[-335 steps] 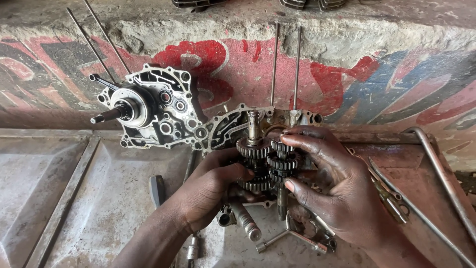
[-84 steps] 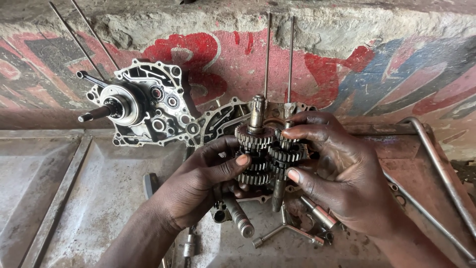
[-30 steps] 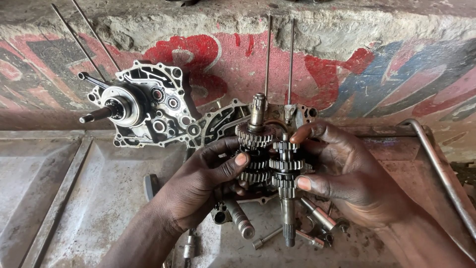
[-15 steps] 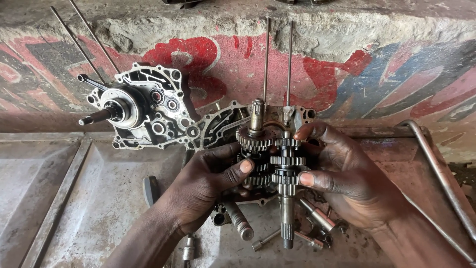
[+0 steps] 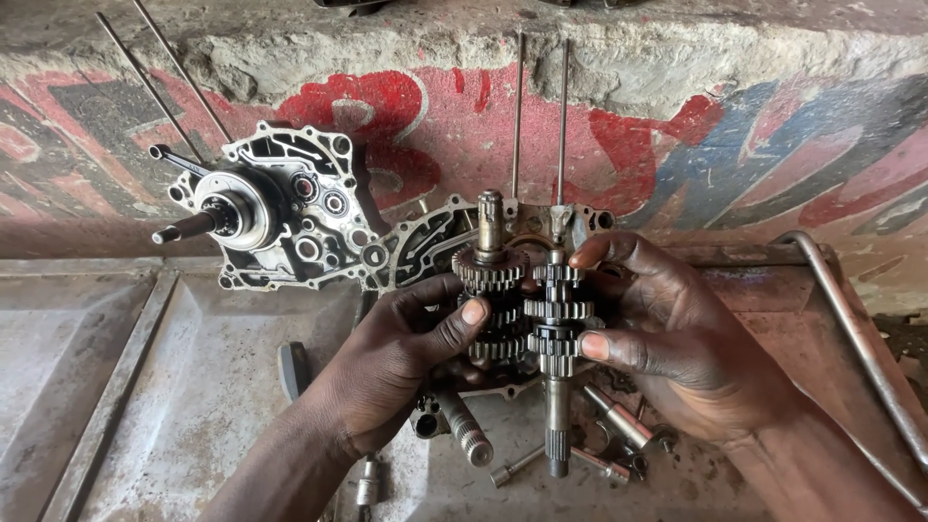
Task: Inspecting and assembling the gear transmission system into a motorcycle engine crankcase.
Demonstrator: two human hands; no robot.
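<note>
Left hand (image 5: 396, 362), right hand (image 5: 677, 338) clasp 2 gear shafts (image 5: 527, 309)

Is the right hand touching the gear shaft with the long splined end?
Touching. The head view shows the right hand with thumb and fingertips pressed on the gear shaft.

This is a rough roadside or backyard motorcycle repair workshop. Engine parts lie spread on a dented, greasy metal surface (image 5: 145, 387): an open crankcase half (image 5: 290, 217) with its crankshaft sticking out leans at the far left against a crumbling concrete wall (image 5: 677, 58) with peeling red and blue paint. Long thin steel rods (image 5: 561, 116) stand against that wall. Sockets and small shafts (image 5: 464, 435) are scattered near the middle, and a bent metal pipe (image 5: 851, 319) runs along the right. Two oil-blackened hands hold stacked gear shafts (image 5: 527, 309), the grime matching the whole place.
</note>
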